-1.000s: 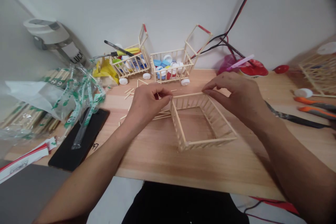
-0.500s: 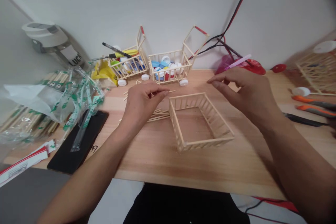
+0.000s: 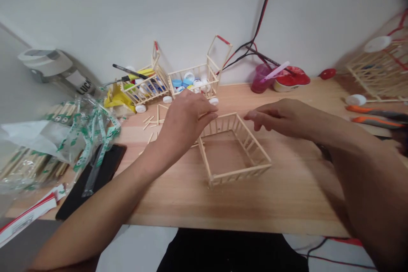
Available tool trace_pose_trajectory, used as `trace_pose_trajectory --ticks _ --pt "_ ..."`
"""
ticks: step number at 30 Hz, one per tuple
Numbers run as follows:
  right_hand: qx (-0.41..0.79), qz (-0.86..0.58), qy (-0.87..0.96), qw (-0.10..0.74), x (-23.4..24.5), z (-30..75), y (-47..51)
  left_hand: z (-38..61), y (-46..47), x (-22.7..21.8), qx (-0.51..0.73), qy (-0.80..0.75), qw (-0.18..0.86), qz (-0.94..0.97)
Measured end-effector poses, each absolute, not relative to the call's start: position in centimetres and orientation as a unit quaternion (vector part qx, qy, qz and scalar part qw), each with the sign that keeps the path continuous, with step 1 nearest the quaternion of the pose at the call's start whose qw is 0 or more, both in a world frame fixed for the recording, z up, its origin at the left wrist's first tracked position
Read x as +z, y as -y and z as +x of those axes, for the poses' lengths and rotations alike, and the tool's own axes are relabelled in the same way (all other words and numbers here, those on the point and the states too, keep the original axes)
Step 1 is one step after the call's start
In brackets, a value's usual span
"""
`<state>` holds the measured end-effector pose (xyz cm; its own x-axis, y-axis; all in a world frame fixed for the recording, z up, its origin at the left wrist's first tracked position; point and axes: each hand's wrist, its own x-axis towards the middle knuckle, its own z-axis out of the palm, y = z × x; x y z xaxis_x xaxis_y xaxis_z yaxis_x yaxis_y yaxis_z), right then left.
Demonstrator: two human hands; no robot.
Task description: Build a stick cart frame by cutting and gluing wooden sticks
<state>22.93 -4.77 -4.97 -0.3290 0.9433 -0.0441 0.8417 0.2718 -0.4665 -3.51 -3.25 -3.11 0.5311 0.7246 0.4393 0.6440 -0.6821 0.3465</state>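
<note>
A rectangular frame of thin pale wooden sticks point(image 3: 239, 175) lies on the wooden tabletop, its railed sides upright and its middle open to the table. My left hand point(image 3: 185, 125) hangs at the frame's far left corner with its fingers closed together. Any stick between them is hidden. My right hand point(image 3: 280, 118) is level with the far right rail, fingers loosely spread, holding nothing and not touching the frame. Several loose sticks point(image 3: 153, 122) lie left of my left hand.
Two small stick carts filled with bottle caps point(image 3: 194, 78) stand at the back by the wall. To the left are a bag of sticks point(image 3: 41, 155) and a black pad point(image 3: 95, 170). To the right are a pink cup point(image 3: 259, 80), orange-handled tools point(image 3: 376, 122) and a stick structure point(image 3: 379, 70).
My left hand has moved up over the frame's far left corner. My right hand has swung out to lie more level from the right. The view has turned slightly, shifting the scene.
</note>
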Motion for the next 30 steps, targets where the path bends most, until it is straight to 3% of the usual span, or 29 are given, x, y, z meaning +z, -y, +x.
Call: trace_pose_trajectory --ticks 16,30 --pt "0.256 -0.449 0.847 0.128 -4.8 21.4 5.5 -1.7 2.4 -4.1 0.226 -0.394 0.092 0.886" --pt "0.262 -0.468 0.837 0.109 -4.5 21.0 5.9 -1.5 2.6 -3.8 0.194 -0.403 0.069 0.892"
